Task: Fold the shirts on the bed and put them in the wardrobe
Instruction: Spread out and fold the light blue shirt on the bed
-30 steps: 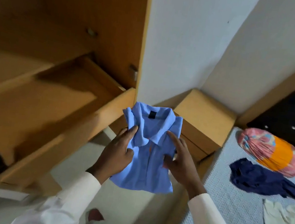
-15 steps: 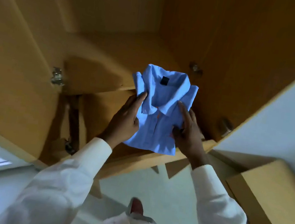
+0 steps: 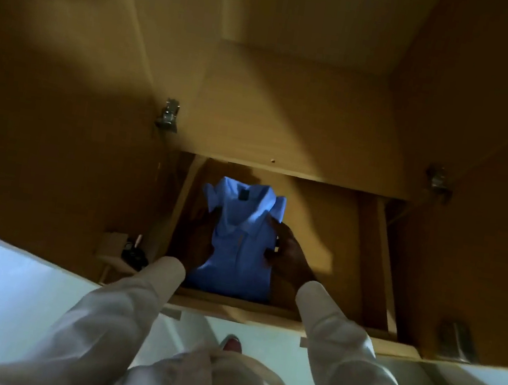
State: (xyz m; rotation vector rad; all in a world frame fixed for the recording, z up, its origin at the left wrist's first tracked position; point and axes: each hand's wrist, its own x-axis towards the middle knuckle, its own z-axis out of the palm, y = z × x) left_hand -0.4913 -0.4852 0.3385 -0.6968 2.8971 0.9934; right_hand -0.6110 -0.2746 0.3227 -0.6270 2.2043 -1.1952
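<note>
An open wooden drawer (image 3: pixel 380 262) sticks out of the wardrobe (image 3: pixel 61 116) toward the person. Inside it, on the left side, is a folded blue shirt (image 3: pixel 238 249) with its collar at the far end. I cannot tell if the blue shirt lies on the drawer bottom yet. The rest of the drawer shows bare brown wood. A small dark tag (image 3: pixel 243 194) sits inside the collar, but it is too small and dark to read. The right hand (image 3: pixel 290 253) holds the right edge of the blue shirt, with the thumb on top of the cloth and the fingers up by the collar. The left hand (image 3: pixel 201 234) is at the left edge of the blue shirt, but it is deep in shadow, so I cannot tell how its fingers lie. Both arms wear white sleeves (image 3: pixel 334 334). Above the drawer is a wide wooden shelf (image 3: pixel 289 115). A metal hinge (image 3: pixel 168 115) shines on the left wall of the wardrobe. Left of the drawer, a little ledge (image 3: pixel 111 244) has some small dark things (image 3: pixel 134 254) beside it, too dim to name. Near the person, the floor (image 3: pixel 5 281) is pale and smooth.
</note>
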